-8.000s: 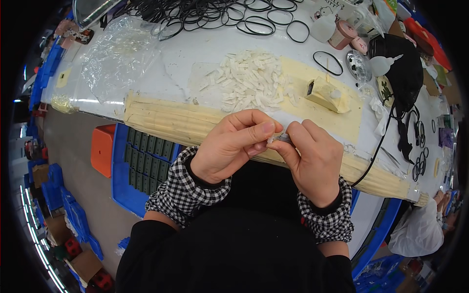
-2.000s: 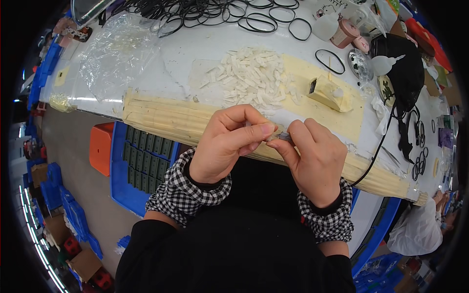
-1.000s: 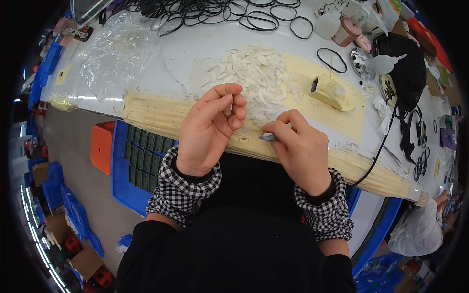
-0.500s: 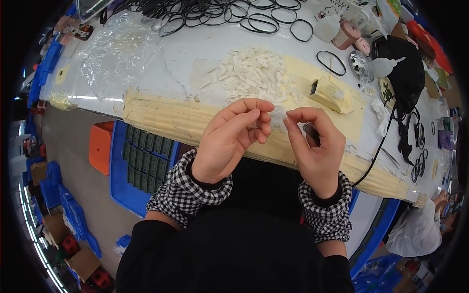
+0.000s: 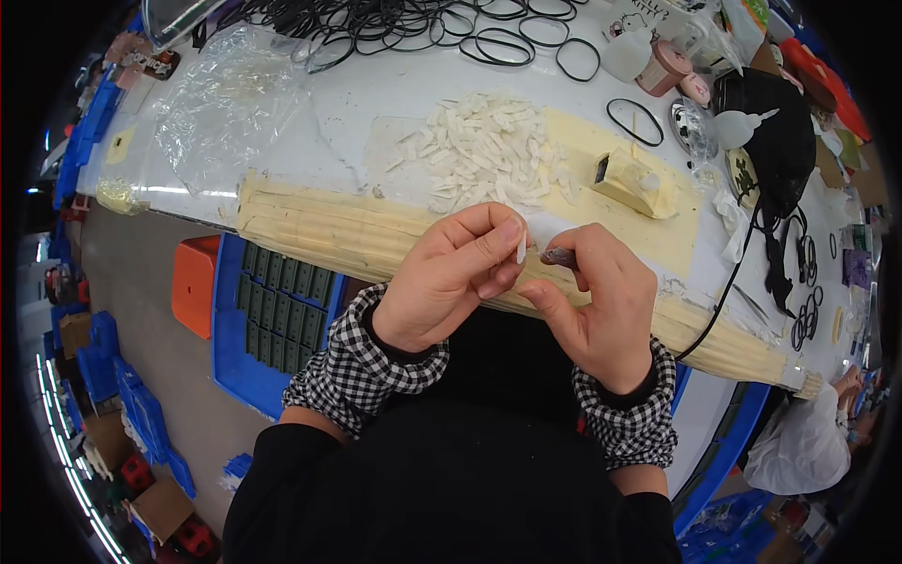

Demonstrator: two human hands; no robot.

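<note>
My left hand (image 5: 451, 273) pinches a small white strip (image 5: 521, 248) between thumb and forefinger, its end poking out past the fingertips. Just to the right, my right hand (image 5: 606, 305) keeps a small dark grey, metal-looking piece (image 5: 561, 257) in its curled fingers, with the thumb held apart below. The piece's exact kind cannot be made out. The two hands face each other over the table's near edge, a narrow gap between them. Beyond them lies a loose heap of similar white strips (image 5: 484, 150).
A cream tape-wrapped block (image 5: 636, 183) sits on a yellow sheet (image 5: 681, 226) right of the heap. Black rubber-like loops (image 5: 498, 47) crowd the far side. Clear plastic bags (image 5: 225, 108) lie left; cups and a black bag (image 5: 775, 141) stand right. Padding (image 5: 319, 221) covers the near edge.
Both hands have dropped slightly toward me. The white strip now shows at my left fingertips. My right thumb has parted from the forefinger, and the dark piece has come forward toward the left hand.
</note>
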